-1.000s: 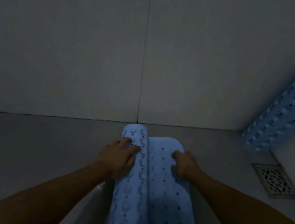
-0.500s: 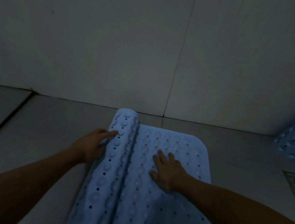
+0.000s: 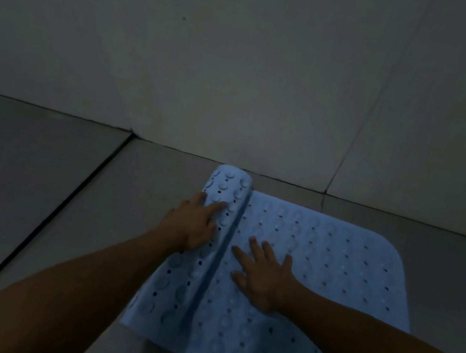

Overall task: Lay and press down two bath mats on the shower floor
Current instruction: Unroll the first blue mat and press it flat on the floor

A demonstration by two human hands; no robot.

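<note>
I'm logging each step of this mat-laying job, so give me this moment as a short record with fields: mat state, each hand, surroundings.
mat: blue bath mat, right part flat on the shower floor, left part in a roll
left hand: left hand rests on the roll, fingers straight
right hand: right hand pressed flat on the unrolled part, fingers spread
surroundings: tiled wall just beyond the mat's far end
second mat: not in view

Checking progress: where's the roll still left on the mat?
Head view, centre: the roll lies along the mat's left edge, under the left hand.
</note>
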